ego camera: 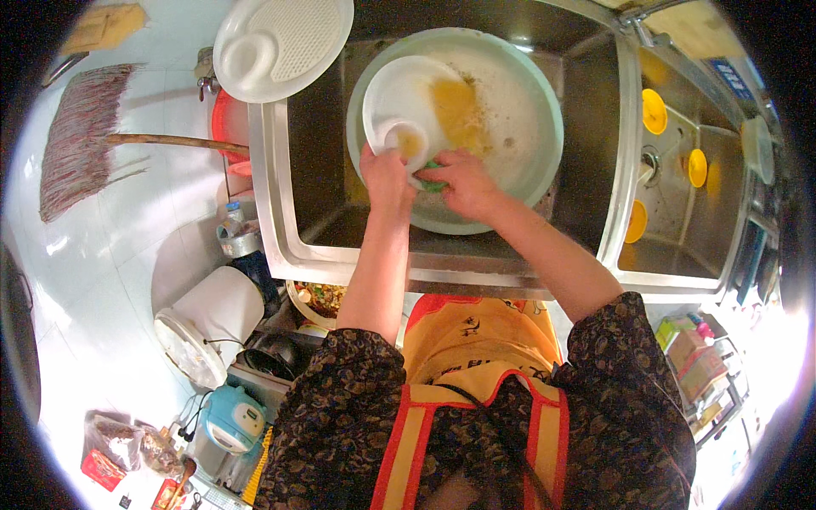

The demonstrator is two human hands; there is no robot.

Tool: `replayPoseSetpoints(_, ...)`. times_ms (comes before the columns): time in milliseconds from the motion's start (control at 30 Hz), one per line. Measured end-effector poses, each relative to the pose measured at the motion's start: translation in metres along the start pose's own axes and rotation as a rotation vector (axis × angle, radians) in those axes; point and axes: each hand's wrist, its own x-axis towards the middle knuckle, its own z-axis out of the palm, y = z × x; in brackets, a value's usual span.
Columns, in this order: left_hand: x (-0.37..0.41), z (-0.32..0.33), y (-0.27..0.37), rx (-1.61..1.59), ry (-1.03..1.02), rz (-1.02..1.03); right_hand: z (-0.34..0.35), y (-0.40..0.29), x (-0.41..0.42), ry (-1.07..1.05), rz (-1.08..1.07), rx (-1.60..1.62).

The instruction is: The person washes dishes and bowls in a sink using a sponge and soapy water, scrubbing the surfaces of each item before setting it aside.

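Observation:
A white plate [401, 86] with a round sauce compartment [408, 141] tilts in a pale green basin [549, 143] of cloudy, soapy water. My left hand [387, 176] grips the plate's near rim beside that compartment. In my right hand [467, 185] is a green scouring pad [432, 176], held against or close to the plate's near edge; the fingers partly cover it. A yellow-orange patch [458, 109] shows on the right of the plate, partly under water. The basin stands inside a stainless steel sink [586, 153].
Another white plate [312, 38], with a perforated insert, rests on the sink's back left corner. Several yellow dishes [654, 111] lie in the right sink compartment [682, 210]. At left are a broom [86, 134], a red basin [231, 121], a white bucket [223, 306] and a blue rice cooker [233, 421].

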Motion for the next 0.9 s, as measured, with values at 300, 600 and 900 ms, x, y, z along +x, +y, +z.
replayPoseSetpoints(300,0.007,-0.004,-0.011,0.089,-0.023,0.078,0.009,0.001,0.003,0.123,-0.085,0.333)
replayPoseSetpoints(600,0.014,-0.012,-0.023,0.144,-0.231,-0.052,0.011,0.075,0.015,-0.077,0.121,-0.320)
replayPoseSetpoints(900,0.003,-0.001,-0.020,0.208,-0.148,-0.135,-0.026,0.084,0.074,0.316,0.132,-0.217)
